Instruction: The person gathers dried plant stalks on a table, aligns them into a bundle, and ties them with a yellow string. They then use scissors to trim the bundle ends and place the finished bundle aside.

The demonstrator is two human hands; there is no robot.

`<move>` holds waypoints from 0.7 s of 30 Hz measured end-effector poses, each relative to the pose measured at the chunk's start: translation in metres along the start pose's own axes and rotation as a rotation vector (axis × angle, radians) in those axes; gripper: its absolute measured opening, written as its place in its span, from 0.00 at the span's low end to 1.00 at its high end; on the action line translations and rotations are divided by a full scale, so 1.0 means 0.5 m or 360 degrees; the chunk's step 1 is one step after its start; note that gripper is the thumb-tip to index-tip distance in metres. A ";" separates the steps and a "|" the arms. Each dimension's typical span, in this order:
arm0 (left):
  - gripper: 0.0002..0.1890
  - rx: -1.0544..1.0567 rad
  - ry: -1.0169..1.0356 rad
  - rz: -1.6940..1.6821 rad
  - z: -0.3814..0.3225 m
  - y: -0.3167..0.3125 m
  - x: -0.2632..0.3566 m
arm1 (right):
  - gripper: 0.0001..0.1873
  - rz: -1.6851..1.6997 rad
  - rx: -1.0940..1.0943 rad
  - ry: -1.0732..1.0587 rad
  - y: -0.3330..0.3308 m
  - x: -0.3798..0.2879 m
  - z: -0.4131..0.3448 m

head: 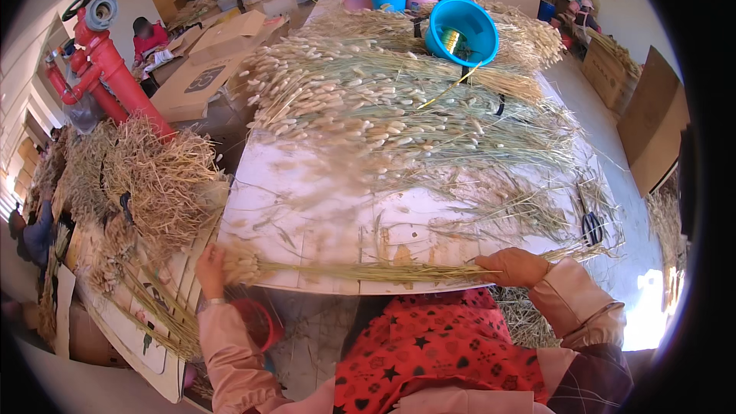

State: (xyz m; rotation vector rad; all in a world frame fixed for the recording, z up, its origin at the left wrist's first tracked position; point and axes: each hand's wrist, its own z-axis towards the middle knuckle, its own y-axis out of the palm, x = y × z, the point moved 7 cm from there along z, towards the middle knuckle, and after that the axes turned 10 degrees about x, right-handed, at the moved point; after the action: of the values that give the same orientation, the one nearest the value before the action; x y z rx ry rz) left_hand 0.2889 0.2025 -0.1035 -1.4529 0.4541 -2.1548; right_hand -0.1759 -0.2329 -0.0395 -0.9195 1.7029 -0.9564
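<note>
A thin bundle of dried bunny-tail grass lies along the near edge of the white worktable, fluffy heads to the left and stems to the right. My right hand is closed around the stems; the cut ends stick out past it. At the other end, my left hand is against the pale heads, its inner side and thumb hidden. Farther back on the table spreads a large pile of the same grass. Black-handled scissors rest among loose stems near the right edge.
A blue basin sits tilted on the pile, beside a yellow tape strip. Dried grass bunches and a red standpipe stand left. A red bucket is below the table edge. Other people work farther off.
</note>
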 end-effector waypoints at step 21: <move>0.20 -0.1316 0.1816 -0.0528 -0.595 0.271 0.708 | 0.16 0.0072 0.0094 -0.0146 0.008 0.022 0.012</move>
State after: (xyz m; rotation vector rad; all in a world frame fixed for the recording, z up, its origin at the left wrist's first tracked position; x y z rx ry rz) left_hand -0.0663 -0.1119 -0.0176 -0.3910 1.7425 -3.1139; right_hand -0.1740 -0.2422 -0.0487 -0.8693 1.6032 -0.9161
